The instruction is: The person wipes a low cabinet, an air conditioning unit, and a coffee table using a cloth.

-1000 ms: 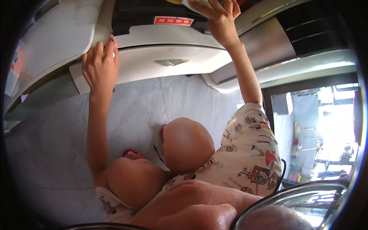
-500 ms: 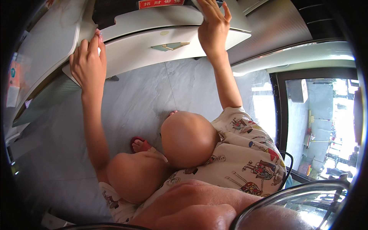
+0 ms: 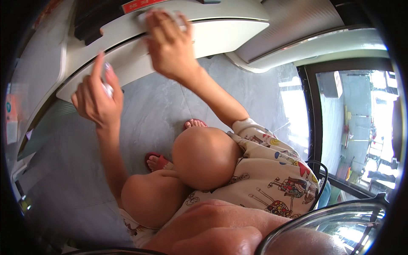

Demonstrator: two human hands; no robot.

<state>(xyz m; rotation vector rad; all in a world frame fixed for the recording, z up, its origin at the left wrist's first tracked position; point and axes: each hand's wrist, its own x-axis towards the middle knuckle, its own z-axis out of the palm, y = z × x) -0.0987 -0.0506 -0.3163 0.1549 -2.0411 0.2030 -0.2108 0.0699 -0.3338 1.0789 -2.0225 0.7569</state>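
Note:
My left hand [image 3: 100, 95] is at the left, just off the near edge of a white cabinet [image 3: 229, 36]. Its index finger points up toward the cabinet, and the other fingers curl round a small crumpled white wad [image 3: 108, 89], perhaps tissue. My right hand [image 3: 172, 46] lies over the cabinet's upper front edge, blurred by motion. Something pale shows at its fingertips, too smeared to name. Beyond the hands stands a black base [image 3: 91, 27] with a red label [image 3: 136, 5] on the cabinet top. The drawer handle is mostly hidden by my right hand.
Grey marble-look floor tiles [image 3: 144, 102] lie below, with my feet in red sandals [image 3: 159, 162]. A pale counter [image 3: 44, 55] curves along the left. To the right are a ribbed metallic panel [image 3: 293, 25] and a dark-framed glass door [image 3: 312, 119].
My right hand has swept left along the cabinet edge, now covering the handle. My left hand has dropped slightly away from the black base, its index finger stretched out. The view has shifted a little.

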